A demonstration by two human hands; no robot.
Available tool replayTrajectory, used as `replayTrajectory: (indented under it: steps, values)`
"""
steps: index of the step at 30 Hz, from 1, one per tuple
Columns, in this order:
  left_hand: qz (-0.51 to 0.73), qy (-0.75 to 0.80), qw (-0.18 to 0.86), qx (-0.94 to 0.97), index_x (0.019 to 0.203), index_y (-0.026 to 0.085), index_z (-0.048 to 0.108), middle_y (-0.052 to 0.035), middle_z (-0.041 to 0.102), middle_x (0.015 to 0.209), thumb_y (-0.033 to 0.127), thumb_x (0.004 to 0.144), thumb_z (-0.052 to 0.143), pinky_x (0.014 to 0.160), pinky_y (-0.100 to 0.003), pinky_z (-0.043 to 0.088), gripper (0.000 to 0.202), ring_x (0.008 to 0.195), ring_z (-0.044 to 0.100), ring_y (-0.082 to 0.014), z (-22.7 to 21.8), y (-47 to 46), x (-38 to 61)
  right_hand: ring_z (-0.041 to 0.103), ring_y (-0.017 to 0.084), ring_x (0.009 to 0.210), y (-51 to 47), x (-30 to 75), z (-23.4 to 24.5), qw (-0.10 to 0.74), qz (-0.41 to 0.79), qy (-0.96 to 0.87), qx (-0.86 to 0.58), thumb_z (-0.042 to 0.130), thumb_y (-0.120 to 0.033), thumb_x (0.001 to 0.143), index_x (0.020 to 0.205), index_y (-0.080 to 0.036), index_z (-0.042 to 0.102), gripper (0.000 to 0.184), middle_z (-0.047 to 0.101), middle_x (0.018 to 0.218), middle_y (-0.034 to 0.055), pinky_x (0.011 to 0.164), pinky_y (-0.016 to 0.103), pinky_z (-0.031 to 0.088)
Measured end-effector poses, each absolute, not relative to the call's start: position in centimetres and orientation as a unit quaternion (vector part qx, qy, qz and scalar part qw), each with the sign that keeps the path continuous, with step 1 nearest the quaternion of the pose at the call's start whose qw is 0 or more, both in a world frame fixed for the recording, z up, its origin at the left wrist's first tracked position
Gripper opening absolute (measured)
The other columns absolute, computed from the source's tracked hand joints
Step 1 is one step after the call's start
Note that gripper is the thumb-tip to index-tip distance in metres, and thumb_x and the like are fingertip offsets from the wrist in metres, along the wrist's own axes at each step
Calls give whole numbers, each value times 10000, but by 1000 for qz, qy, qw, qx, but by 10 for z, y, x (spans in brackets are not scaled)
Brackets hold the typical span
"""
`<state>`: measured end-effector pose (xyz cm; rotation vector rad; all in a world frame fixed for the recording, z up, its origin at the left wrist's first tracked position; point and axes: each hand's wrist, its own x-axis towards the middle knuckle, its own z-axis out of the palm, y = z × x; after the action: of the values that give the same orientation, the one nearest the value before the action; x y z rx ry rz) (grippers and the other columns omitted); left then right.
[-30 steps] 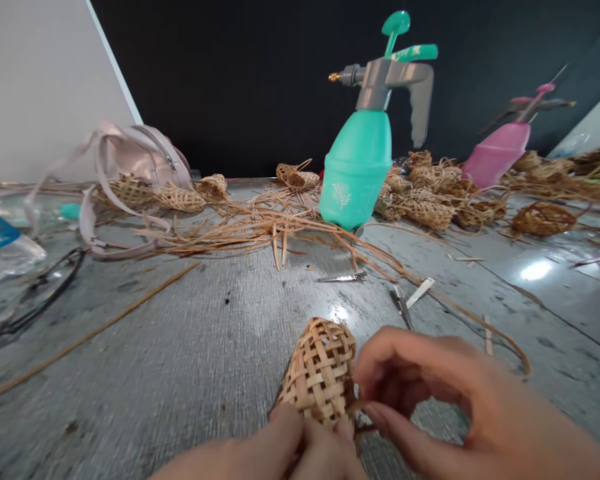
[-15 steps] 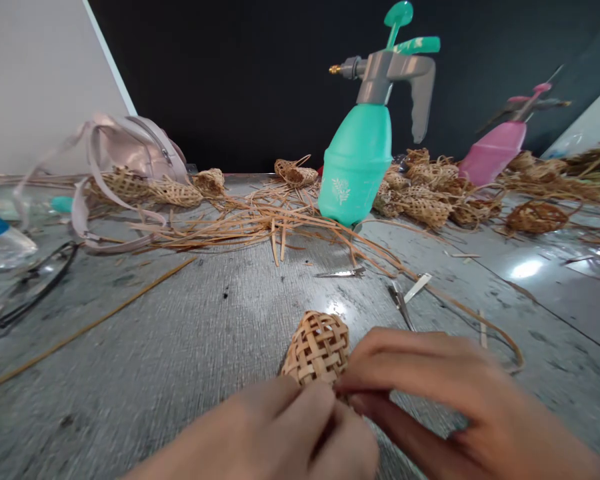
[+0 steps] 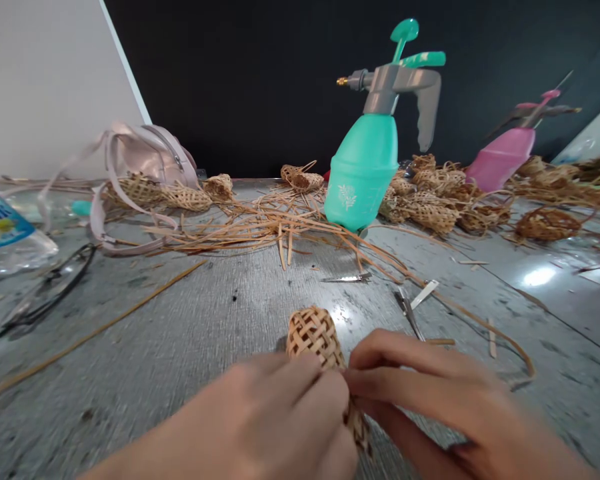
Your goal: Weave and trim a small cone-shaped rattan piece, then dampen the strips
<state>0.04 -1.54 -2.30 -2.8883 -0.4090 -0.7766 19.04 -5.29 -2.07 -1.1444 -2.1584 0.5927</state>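
A small woven basket [image 3: 316, 335] of pale split strips lies on the grey tabletop, its rounded end pointing away from me. Across its middle, my left hand [image 3: 285, 417] is closed on it, covering much of the weave. The fingertips of my right hand [image 3: 420, 393] pinch together at the basket's right side; whatever strip they may hold is too small to make out. More weave shows below, between the two hands. Beyond my right hand lie metal clips [image 3: 410, 313], and another metal clip [image 3: 347, 278] is farther off.
A teal spray bottle [image 3: 363, 173] stands at the back amid loose strips [image 3: 260, 223]. Several woven baskets [image 3: 425, 210] and a pink spray bottle [image 3: 503, 160] are at right. Left are a pink bag [image 3: 150, 157], eyeglasses [image 3: 50, 287], a plastic bottle [image 3: 10, 233] and a long strip [image 3: 105, 327].
The basket has turned so its far end tips leftward, and more of its lower part shows between my hands. My left hand has shifted left over it. The whole view has moved slightly.
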Motion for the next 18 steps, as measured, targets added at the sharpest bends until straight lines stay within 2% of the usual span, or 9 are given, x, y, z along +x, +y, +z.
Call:
replayTrajectory:
  steps: [4, 7, 11, 14, 18]
  values:
    - [-267, -181, 10, -947, 633, 178, 524, -1, 541, 667, 68, 827, 367, 513, -250, 401, 272, 592, 485, -133, -11, -4, 6, 612, 112, 916, -54, 188, -19, 366, 132, -800, -457, 537, -142, 793, 978, -244, 621, 227, 635, 980, -5, 738, 143, 514]
    - [-277, -242, -95, -925, 711, 180, 538, -31, 561, 834, 87, 767, 422, 558, -243, 433, 159, 676, 521, -139, -9, -2, 7, 586, 132, 1012, -55, 189, -23, 353, 80, -805, -469, 612, -212, 744, 1088, -266, 564, 352, 597, 1118, -8, 795, 163, 513]
    - [-279, -292, -206, -892, 759, 196, 519, 27, 601, 791, 101, 772, 494, 629, -215, 461, 99, 689, 559, -107, -9, -3, 6, 606, 87, 959, -53, 192, -28, 349, 47, -809, -470, 562, -160, 788, 1125, -265, 519, 355, 621, 1087, -25, 818, 140, 495]
    - [-297, -320, -222, -872, 748, 203, 524, 54, 625, 759, 110, 756, 520, 621, -195, 464, 93, 672, 576, -94, -9, -4, 6, 630, 101, 912, -52, 192, -26, 381, 27, -800, -463, 570, -192, 799, 1079, -248, 546, 287, 655, 1036, -21, 783, 140, 514]
    - [-311, -327, -239, -860, 735, 197, 572, 60, 633, 686, 105, 734, 528, 580, -182, 462, 103, 613, 581, -87, -9, -5, 7, 651, 119, 870, -54, 189, -25, 379, 14, -796, -472, 574, -217, 795, 1026, -208, 585, 231, 683, 995, 2, 762, 146, 526]
